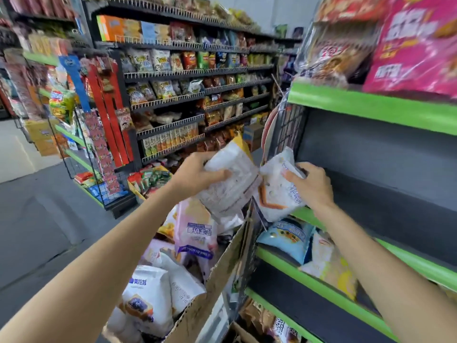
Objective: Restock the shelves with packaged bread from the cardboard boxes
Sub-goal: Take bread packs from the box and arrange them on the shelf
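Your left hand [197, 173] is closing around a white, crinkly plastic bread packet with a yellow top edge [230, 179], thumb across its face, holding it just above the open brown cardboard box [217, 276] at the bottom centre of the frame. You are keeping it high, probably so it is ready to follow the first packet in. Your right hand [312, 186] is gripping a second white plastic packet with an orange chevron [277, 189], fingers wrapped over its right edge, at the left end of the empty grey shelf with the green front lip [385, 194] in the right half of the frame. It is tilting towards that bare board, which looks like the gap you are filling. More packets are lying loose in the box, and a pale blue packet [286, 240] is resting on the shelf below.
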Demonstrator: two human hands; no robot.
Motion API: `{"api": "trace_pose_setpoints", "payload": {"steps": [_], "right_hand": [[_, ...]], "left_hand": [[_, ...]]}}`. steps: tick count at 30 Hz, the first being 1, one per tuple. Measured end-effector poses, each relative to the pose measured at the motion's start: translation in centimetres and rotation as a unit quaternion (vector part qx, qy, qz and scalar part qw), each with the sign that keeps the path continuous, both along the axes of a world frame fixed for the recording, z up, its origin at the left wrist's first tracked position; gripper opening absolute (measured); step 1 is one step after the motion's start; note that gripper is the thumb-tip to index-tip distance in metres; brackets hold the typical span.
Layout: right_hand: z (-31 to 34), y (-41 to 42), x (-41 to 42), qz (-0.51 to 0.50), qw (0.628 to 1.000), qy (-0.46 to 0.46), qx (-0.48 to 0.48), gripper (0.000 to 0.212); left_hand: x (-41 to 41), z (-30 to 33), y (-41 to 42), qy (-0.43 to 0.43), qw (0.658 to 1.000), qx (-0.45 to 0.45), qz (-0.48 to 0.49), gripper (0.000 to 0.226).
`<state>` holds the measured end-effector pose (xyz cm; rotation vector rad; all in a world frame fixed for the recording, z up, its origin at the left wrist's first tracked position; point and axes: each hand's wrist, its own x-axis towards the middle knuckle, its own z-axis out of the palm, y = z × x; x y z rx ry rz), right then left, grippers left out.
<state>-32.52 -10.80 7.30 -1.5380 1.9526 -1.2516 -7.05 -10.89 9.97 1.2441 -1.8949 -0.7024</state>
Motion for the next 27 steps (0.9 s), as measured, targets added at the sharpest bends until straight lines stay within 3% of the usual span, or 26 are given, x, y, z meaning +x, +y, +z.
{"api": "trace_pose_setpoints", "payload": {"steps": [3, 6, 7, 9, 10, 13, 14, 15, 17, 19, 22, 27], "right_hand": [[1.9, 0.7, -3.3, 0.004, 0.995, 0.101, 0.017, 0.032], [3.7, 0.4, -6.8, 0.053, 0.993, 0.108, 0.005, 0.032], [4.3, 0.2, -7.8, 0.080, 0.992, 0.097, 0.002, 0.036], [5.5, 0.0, -9.2, 0.146, 0.986, 0.079, 0.010, 0.034], [6.0, 0.0, -9.7, 0.178, 0.981, 0.072, 0.021, 0.026], [6.3, -1.1, -11.4, 0.185, 0.982, 0.006, -0.020, 0.006], [6.0, -1.7, -12.3, 0.158, 0.986, -0.040, -0.048, 0.010], [5.4, -2.3, -13.5, 0.120, 0.986, -0.103, -0.056, 0.027], [4.0, -3.1, -15.4, 0.081, 0.966, -0.244, 0.024, 0.036], [2.4, -3.6, -16.6, 0.134, 0.927, -0.322, 0.136, 0.019], [0.6, -5.1, -17.6, 0.177, 0.905, -0.360, 0.144, 0.014], [0.6, -8.9, -18.1, 0.127, 0.939, -0.308, 0.089, 0.008]], "left_hand": [[-5.2, 0.9, -0.9, -0.139, 0.984, -0.010, -0.111, 0.059], [-10.0, 1.7, -1.2, -0.181, 0.962, 0.064, -0.192, 0.071], [-11.4, 1.7, -1.6, -0.184, 0.959, 0.084, -0.198, 0.069], [-13.8, 1.9, -2.6, -0.203, 0.954, 0.080, -0.203, 0.026], [-14.9, 2.0, -3.0, -0.201, 0.953, 0.079, -0.210, 0.018], [-17.7, 2.3, -4.2, -0.139, 0.959, 0.091, -0.229, 0.042], [-18.3, 2.4, -4.3, -0.115, 0.962, 0.091, -0.229, 0.046], [-18.8, 2.2, -4.7, -0.093, 0.966, 0.099, -0.220, 0.046], [-19.4, 2.1, -5.4, -0.039, 0.973, 0.106, -0.202, 0.033], [-20.0, 1.7, -6.4, 0.006, 0.975, 0.125, -0.182, 0.011], [-20.9, 1.3, -7.5, 0.027, 0.974, 0.145, -0.174, 0.006], [-22.0, 0.5, -9.1, 0.026, 0.979, 0.168, -0.110, 0.020]]}}
